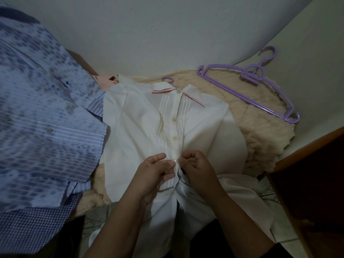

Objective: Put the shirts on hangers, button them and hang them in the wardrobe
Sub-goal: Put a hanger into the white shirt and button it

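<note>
**Both hands at the fourth button of a white shirt**

Head view: a white shirt [141, 125] with a pink-edged collar lies face up on a cream fleece blanket [260, 131], collar toward the wall. The left hand [154, 172] pinches the left placket edge, its fingers [167, 162] curled narrow around a small button [174, 161]. The right hand [197, 168] faces it, just beside, fingers curled tight on the opposite placket edge; the two hands nearly touch over the seam. Above them three buttons sit in a row down the placket, closed; below the hands the shirt front gapes open.

A purple hanger hook [168, 79] pokes out above the collar. A second purple hanger [255, 84] lies bare on the blanket, well apart to the right, its hook against the wall. A blue patterned shirt [46, 108] crowds the left side, overlapping the white shirt's sleeve. A brown wooden edge [307, 151] closes the lower right. Open blanket shows between shirt and bare hanger.
</note>
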Demonstrator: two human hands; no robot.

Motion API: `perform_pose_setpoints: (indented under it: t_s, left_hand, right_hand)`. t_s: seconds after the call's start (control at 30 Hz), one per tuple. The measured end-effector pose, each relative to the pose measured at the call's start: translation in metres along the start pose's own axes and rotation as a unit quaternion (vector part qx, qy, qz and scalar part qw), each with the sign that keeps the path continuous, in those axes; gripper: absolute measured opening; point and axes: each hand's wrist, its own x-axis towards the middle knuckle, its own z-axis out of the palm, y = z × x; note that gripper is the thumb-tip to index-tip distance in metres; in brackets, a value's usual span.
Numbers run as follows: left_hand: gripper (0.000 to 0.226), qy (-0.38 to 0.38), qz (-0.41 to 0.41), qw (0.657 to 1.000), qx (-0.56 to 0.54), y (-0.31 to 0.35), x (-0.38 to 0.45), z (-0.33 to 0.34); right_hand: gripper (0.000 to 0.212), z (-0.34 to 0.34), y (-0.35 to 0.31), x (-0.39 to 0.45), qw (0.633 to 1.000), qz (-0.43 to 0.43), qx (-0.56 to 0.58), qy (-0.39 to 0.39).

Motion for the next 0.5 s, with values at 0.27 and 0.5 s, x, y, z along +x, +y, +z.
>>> perform_pose_setpoints:
  t_s: [0.27,0.5]
  left_hand:
    - [0.045,-0.060,-0.052,0.997,-0.021,0.016,0.004,-0.003]
    - [0.023,-0.093,-0.044,0.994,-0.029,0.046,0.021,0.009]
  right_hand:
    - [0.013,-0.007,-0.010,0.010,0.995,0.038,0.052,-0.078]
    - [0.016,-0.014,-0.042,0.041,0.996,-0.009,-0.003,-0.094]
